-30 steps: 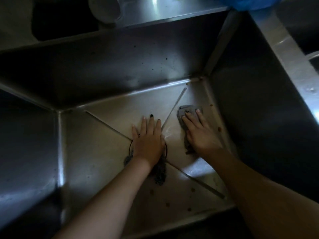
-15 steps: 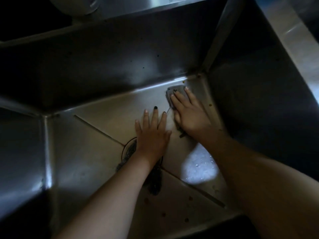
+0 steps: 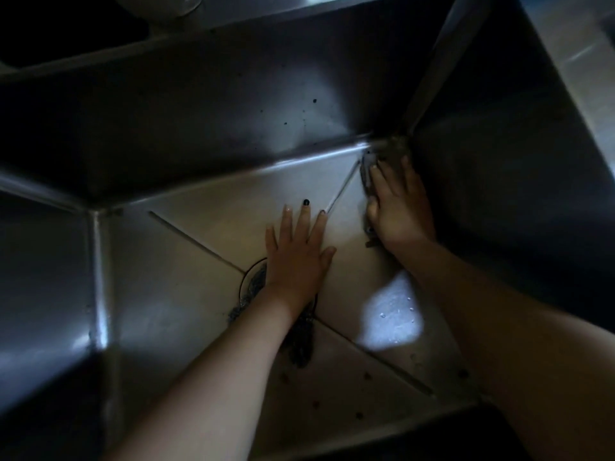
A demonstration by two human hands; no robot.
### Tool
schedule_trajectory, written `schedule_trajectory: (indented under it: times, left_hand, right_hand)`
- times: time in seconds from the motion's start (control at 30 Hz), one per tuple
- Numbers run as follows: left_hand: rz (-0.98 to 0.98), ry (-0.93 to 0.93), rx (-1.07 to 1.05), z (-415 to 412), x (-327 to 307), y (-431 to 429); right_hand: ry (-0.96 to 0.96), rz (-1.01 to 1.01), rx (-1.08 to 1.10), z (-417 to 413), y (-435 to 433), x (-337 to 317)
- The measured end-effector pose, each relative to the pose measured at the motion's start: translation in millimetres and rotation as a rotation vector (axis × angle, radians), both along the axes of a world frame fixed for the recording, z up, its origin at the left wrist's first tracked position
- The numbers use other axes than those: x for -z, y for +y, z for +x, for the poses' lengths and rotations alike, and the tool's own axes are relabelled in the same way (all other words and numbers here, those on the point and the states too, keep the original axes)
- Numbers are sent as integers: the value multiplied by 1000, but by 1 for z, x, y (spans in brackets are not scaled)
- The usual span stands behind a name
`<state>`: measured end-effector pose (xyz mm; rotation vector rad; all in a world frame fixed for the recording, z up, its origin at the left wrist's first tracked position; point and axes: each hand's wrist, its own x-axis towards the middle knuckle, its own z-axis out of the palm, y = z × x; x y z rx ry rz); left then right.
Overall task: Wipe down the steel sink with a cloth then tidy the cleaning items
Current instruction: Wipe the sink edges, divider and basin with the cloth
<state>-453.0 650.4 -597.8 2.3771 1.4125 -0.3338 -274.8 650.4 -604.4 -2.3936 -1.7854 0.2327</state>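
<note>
Wiping sink (image 3: 199, 128) corner far-right of the drain (image 3: 253, 281).
Pressing cloth (image 3: 367, 171) with right hand (image 3: 399, 211), seemingly flat-fingered; resting left hand (image 3: 298, 257), spread wide, over drain.

text: none readable
sink (image 3: 199, 111): no brand, stamp or number legible
cloth (image 3: 367, 168): no tag or print legible, frame dark

Glossy brushed-steel sink (image 3: 206, 134), wet-shining floor; soft grey cloth (image 3: 367, 168); dark coarse scourer (image 3: 301, 341) at drain
</note>
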Motion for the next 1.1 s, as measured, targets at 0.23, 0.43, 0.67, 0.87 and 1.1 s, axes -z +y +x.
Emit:
schedule_trajectory:
  times: [0.23,0.43,0.67,0.87,1.1]
  left_hand:
    - [0,7,5,0,5,0]
    - [-8,-3,1,-2,3,1]
    - [-20,-37,-24,-1,3,1]
    - [-19,-47,-24,-2,3,0]
    - [-27,-68,-25,-2,2,0]
  right_hand:
    - [-124,-2,43,-38,-73,1]
    - [-76,-44,-68,-60,-71,3]
    - [-96,82,-268,-21,-23,4]
    - [-60,-30,-119,1,-11,3]
    - [-56,-57,-42,-3,-49,-2]
